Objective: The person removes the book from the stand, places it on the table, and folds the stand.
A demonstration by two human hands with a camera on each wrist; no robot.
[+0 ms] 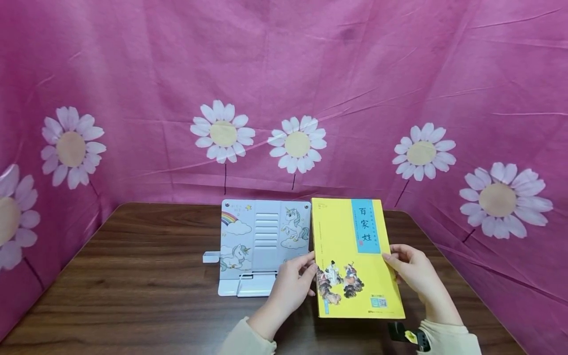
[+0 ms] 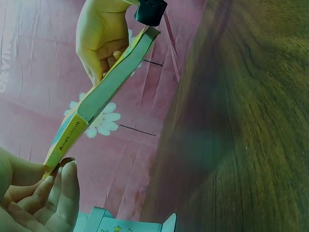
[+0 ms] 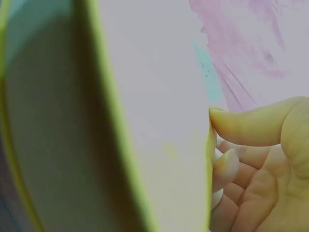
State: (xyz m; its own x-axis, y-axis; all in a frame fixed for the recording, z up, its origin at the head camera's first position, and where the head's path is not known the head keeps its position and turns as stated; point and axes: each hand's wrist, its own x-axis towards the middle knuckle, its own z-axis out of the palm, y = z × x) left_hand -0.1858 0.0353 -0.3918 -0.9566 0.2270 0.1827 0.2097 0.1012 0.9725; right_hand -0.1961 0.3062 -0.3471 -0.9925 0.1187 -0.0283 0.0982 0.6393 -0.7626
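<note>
A yellow book [image 1: 337,236] with a blue title label and small painted figures on its cover is held up between both hands. My left hand [image 1: 290,281] pinches the book along its left, spine-side edge. At the opposite edge my right hand [image 1: 414,271] grips it, thumb on the cover and fingers behind. The left wrist view shows the book's page block [image 2: 120,75] tilted and held off the wooden table. Just left of the book stands a white bookstand [image 1: 266,227] printed with unicorns and a rainbow; my left hand overlaps its lower right corner.
The bookstand has a slotted middle panel, a wire page holder [image 1: 257,274] at its base and a small tab [image 1: 211,257] jutting left. A dark wood table [image 1: 146,276] lies beneath. Behind it hangs a pink cloth [image 1: 177,74] with white daisies. A black strapped device [image 1: 408,336] sits at my right wrist.
</note>
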